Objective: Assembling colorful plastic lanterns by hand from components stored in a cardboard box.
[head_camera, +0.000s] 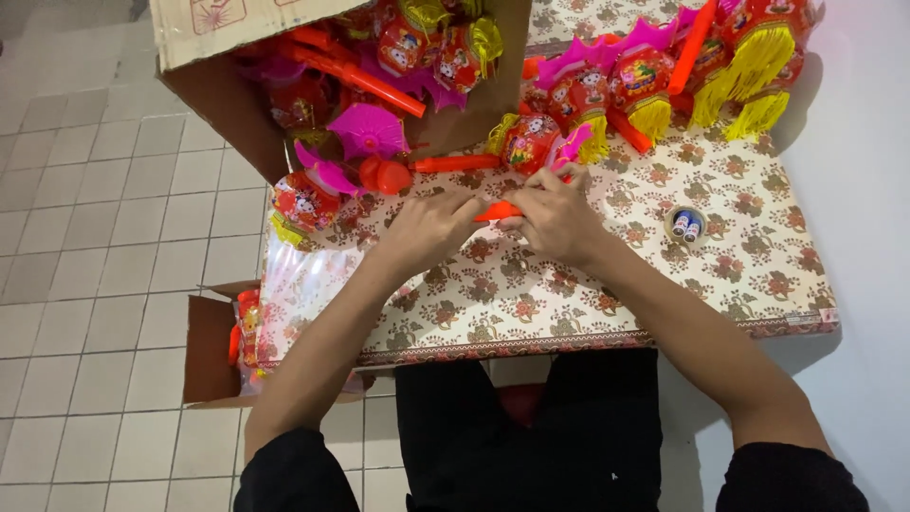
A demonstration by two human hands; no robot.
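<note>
Hands are being brought together over the middle of the bench [569, 313], where a small orange stick [497, 210] is being pinched between them. The left hand [428, 228] is being closed on its near end, and the right hand [557, 220] is being closed on its far end, just beside a red lantern toy [531, 142]. For the piece to be handled well, it is probably best being kept low and steady over the patterned cloth. Far left, an open cardboard box [223, 104] of toys is crowding the edge, and a heap of tasselled lanterns [749, 66] is filling the far right. Open room is being left near and right, around a small roll of tape [684, 226].
</note>
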